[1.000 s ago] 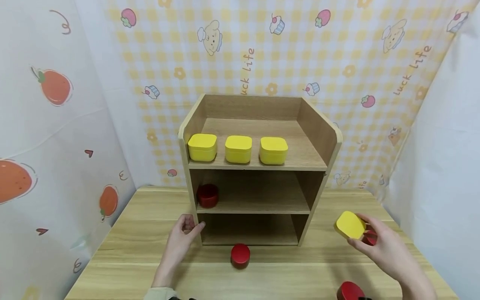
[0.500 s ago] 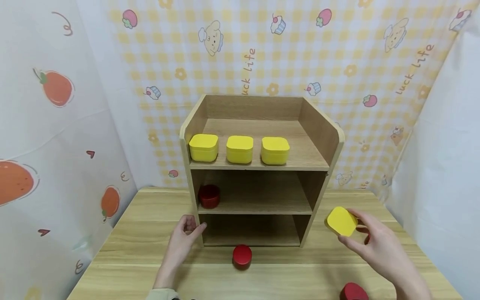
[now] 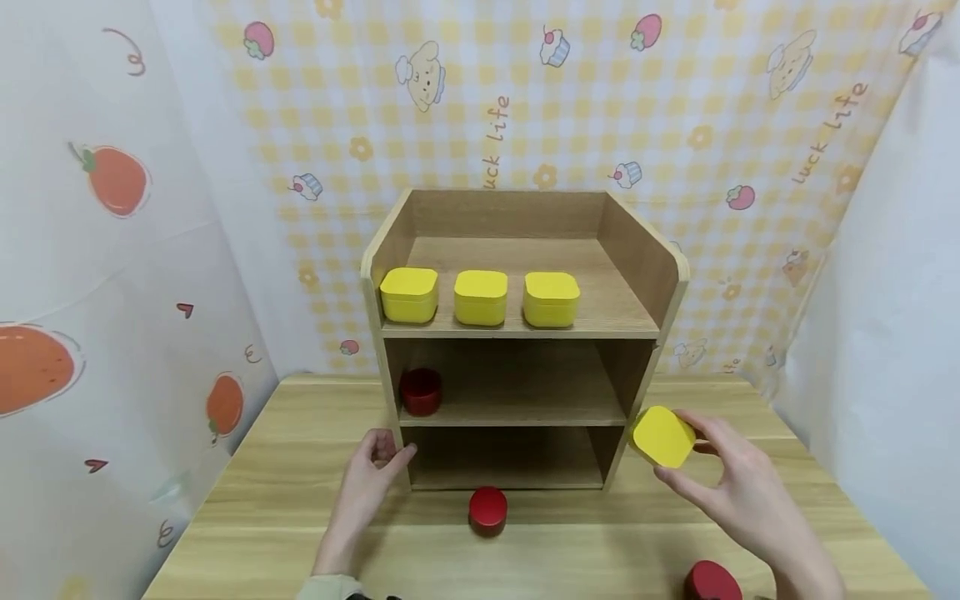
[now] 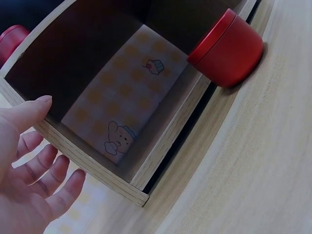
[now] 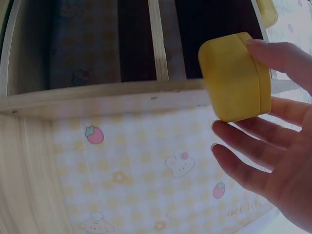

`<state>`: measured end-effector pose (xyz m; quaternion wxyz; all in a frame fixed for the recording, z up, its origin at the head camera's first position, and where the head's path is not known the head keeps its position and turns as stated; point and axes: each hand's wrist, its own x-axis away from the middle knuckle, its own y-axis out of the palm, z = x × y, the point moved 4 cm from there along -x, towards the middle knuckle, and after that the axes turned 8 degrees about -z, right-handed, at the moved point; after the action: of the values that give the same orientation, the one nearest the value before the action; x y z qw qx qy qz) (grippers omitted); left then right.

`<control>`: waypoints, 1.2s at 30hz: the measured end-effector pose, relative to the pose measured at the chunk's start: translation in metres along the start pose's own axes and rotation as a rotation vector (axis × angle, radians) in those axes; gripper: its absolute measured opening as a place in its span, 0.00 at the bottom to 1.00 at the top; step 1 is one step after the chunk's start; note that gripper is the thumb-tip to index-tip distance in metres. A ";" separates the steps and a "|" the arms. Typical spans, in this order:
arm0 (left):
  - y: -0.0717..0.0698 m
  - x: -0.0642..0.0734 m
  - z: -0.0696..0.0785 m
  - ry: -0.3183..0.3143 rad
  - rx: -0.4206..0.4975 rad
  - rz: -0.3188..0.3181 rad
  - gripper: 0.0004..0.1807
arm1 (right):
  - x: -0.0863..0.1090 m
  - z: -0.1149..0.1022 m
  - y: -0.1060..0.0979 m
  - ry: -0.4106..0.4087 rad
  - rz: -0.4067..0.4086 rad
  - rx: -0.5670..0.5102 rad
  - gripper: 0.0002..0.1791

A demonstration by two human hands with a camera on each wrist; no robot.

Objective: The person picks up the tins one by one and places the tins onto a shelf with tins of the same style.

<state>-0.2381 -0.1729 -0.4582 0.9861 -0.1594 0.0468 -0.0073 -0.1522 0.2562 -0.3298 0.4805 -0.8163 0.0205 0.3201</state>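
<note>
My right hand [image 3: 746,496] holds a yellow lidded box [image 3: 663,437] with rounded corners, pinched between thumb and fingers. It is in the air just right of the small wooden shelf [image 3: 517,332]; the right wrist view shows the box [image 5: 231,80] tilted near the shelf's side panel. My left hand [image 3: 360,492] is at the lower left side panel, its thumb on the inner side and its other fingers outside, as the left wrist view shows. Three yellow boxes [image 3: 481,298] stand in a row on the top level. A red round tin [image 3: 422,392] sits at the left of the middle level.
Another red round tin [image 3: 488,510] stands on the wooden table [image 3: 247,500] before the shelf. A further red tin [image 3: 712,581] is at the front right, partly cut off. A patterned cloth [image 3: 495,100] hangs behind, with white cloth at both sides.
My right hand has carried the yellow box left and slightly up, toward the shelf's right side. My left hand stays at the left side panel.
</note>
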 end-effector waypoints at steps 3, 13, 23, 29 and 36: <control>0.000 0.000 0.002 -0.004 0.009 -0.001 0.19 | -0.005 -0.005 -0.001 -0.018 0.008 -0.021 0.40; -0.001 -0.001 0.003 -0.057 0.036 -0.008 0.16 | -0.036 -0.025 -0.017 -0.171 0.044 -0.054 0.42; 0.000 0.000 0.004 -0.007 0.024 0.001 0.19 | -0.069 -0.048 -0.039 -0.179 0.101 -0.005 0.40; 0.000 0.000 0.002 -0.002 0.012 0.013 0.20 | -0.085 -0.058 -0.048 -0.133 0.147 0.034 0.38; 0.000 -0.001 0.000 0.001 0.015 0.021 0.19 | -0.101 -0.065 -0.048 -0.106 0.179 0.085 0.35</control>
<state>-0.2392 -0.1725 -0.4579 0.9872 -0.1515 0.0491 0.0028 -0.1833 0.2022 -0.2165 0.4846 -0.7719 0.0812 0.4033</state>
